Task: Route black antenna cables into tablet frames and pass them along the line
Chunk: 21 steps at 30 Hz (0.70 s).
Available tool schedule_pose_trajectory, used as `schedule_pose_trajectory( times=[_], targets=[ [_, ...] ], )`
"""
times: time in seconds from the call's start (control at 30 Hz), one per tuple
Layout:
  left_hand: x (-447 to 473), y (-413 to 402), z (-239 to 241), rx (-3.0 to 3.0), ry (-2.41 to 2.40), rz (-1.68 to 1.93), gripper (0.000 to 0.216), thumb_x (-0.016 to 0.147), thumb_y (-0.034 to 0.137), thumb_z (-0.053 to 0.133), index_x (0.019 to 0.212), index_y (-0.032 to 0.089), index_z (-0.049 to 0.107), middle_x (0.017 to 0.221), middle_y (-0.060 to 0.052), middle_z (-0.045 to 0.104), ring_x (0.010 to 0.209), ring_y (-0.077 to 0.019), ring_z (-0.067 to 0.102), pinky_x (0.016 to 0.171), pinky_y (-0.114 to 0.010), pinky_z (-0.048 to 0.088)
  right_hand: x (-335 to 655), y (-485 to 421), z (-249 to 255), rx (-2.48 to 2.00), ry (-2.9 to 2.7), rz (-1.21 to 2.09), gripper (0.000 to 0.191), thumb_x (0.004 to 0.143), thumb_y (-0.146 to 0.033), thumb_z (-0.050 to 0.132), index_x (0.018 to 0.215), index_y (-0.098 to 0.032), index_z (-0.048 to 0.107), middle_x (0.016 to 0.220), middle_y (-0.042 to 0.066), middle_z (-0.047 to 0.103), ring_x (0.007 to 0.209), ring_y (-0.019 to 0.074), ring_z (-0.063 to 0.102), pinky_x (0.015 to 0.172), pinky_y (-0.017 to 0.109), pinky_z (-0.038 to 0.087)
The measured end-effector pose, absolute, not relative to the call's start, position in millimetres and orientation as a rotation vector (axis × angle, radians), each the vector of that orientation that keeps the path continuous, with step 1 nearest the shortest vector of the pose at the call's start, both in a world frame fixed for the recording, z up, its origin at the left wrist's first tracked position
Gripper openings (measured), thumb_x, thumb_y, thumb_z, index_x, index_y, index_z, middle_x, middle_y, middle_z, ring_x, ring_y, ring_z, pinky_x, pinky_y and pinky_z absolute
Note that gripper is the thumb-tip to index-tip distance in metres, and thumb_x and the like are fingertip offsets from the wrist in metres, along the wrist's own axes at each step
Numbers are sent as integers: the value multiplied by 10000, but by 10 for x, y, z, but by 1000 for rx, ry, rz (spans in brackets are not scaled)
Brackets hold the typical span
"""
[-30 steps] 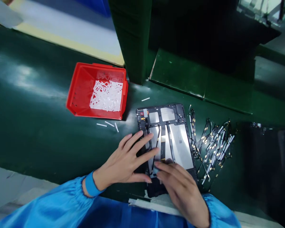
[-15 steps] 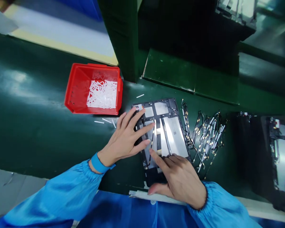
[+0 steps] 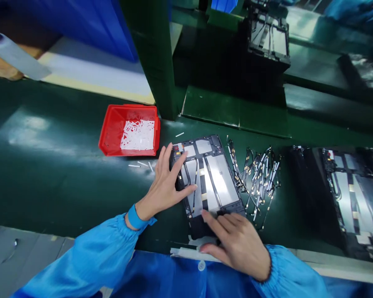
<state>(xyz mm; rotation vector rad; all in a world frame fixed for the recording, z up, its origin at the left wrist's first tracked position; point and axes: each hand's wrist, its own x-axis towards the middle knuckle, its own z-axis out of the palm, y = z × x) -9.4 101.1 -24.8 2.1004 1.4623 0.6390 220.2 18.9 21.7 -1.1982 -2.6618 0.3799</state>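
Note:
An opened tablet back (image 3: 209, 178) lies on the dark green belt (image 3: 49, 174), showing silver battery cells and black flex cables. My left hand (image 3: 166, 182) rests on its left edge with fingers spread and flat. At the near end of the tablet, my right hand (image 3: 233, 242) lies with fingers stretched out and nothing in it. Both sleeves are bright blue.
A red bin (image 3: 129, 130) of white strips stands to the left, with a few strips (image 3: 141, 164) loose beside it. A pile of thin flex cables (image 3: 256, 176) lies right of the tablet. Another opened tablet (image 3: 351, 194) sits further right. A green post (image 3: 155, 58) rises behind.
The view has tilted up and shifted, bringing the second tablet at right into fuller view. My left hand slid toward the tablet's left edge; my right hand stays at the near end.

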Motion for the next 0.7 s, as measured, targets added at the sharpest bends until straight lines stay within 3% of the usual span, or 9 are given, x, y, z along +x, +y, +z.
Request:
schedule_pose_trajectory(
  times=[0.07,0.1,0.17,0.27,0.43,0.53,0.63,0.7],
  targets=[
    [1,827,-229,1907,1472,711,869,902,415,585,1541,270,14,1630,-110,-99,1496,-350,-77,1170,-626,91,2399,197,215,-1383,-2492,326,583,961,-582,391,1212,-94,586,811,68,639,663,180,642,596,307,491],
    [72,706,-215,1782,1469,763,780,957,375,495,1539,271,-14,1633,-96,-88,1504,-307,-61,1190,-585,88,2496,200,193,-1538,-2398,271,554,954,-565,428,1217,-103,583,864,80,638,658,177,644,572,300,497],
    [247,445,-185,1528,1512,873,667,999,333,396,1538,293,6,1640,-53,-30,1511,-245,-26,1214,-514,99,2648,210,117,-1835,-2227,193,502,946,-531,472,1235,-135,581,960,93,629,608,164,632,504,292,492],
    [501,137,-159,1360,1473,855,713,983,329,444,1536,310,-5,1636,-28,-99,1508,-253,-39,1216,-487,122,2739,222,-19,-1983,-2121,290,425,952,-480,482,1215,-167,599,1075,102,613,599,151,630,490,286,514],
    [650,38,-168,1183,1576,1022,717,967,345,479,1535,307,42,1642,-30,18,1509,-266,17,1205,-528,122,2708,160,-104,-1846,-1885,661,400,902,-429,590,1218,-187,634,1180,112,590,971,207,665,756,281,585],
    [584,13,-178,1068,1600,1105,671,968,360,461,1531,309,100,1633,-19,131,1493,-254,163,1186,-467,288,2693,82,-61,-1756,-1603,967,448,843,-412,674,1256,-242,640,1279,89,599,1121,246,626,902,339,553],
    [493,-46,-256,1163,1506,1159,694,946,460,441,1538,311,108,1620,-5,191,1453,-280,289,1061,-404,505,2706,30,7,-1638,-1131,1374,502,837,-407,684,1316,-286,594,1211,58,674,1073,252,660,895,377,555],
    [456,-23,-331,1342,1446,1213,816,860,591,513,1534,359,115,1601,11,254,1430,-316,336,1001,-431,557,2748,37,65,-1563,-803,1517,474,854,-405,662,1314,-316,590,1201,52,684,1043,252,676,878,400,559]
  ],
)
